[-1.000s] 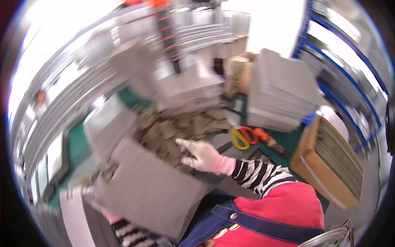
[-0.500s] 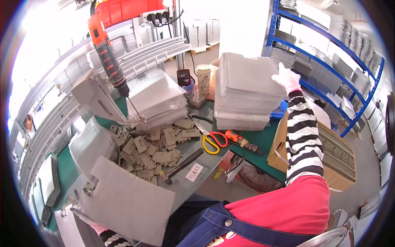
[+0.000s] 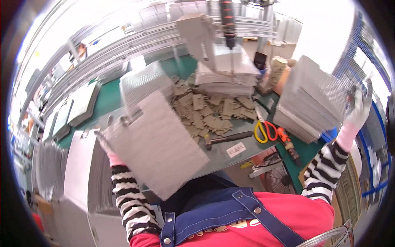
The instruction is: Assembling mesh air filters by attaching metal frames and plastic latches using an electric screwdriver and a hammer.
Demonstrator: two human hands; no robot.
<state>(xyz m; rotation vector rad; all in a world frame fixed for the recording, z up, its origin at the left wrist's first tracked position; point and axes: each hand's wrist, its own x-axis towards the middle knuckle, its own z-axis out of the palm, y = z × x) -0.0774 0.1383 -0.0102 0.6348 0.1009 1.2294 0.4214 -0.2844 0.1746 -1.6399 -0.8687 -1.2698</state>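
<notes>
My left hand (image 3: 105, 145), in a white glove, grips the left edge of a flat light-grey panel (image 3: 158, 144) with a notched corner. The panel is tilted in front of my body and hides part of the hand. At the far right my gloved right hand (image 3: 357, 109) is closed on the edge of a translucent bubble-wrap sheet (image 3: 329, 92). That sheet rises at a slant from the right side of a tall stack of bubble-wrap sheets (image 3: 298, 109).
Grey-beige plastic pieces (image 3: 205, 115) lie heaped mid-table, beside a hammer (image 3: 228, 139), scissors (image 3: 265, 131) and an orange power screwdriver (image 3: 288, 144). Another screwdriver (image 3: 228, 24) hangs above a white sheet stack (image 3: 226, 78). A paper cup (image 3: 277, 68) and blue shelving (image 3: 376, 111) are right.
My view has turned left, so the table appears farther right. My right hand has taken hold of a bubble-wrap sheet and lifted its edge. The left hand still holds the grey panel.
</notes>
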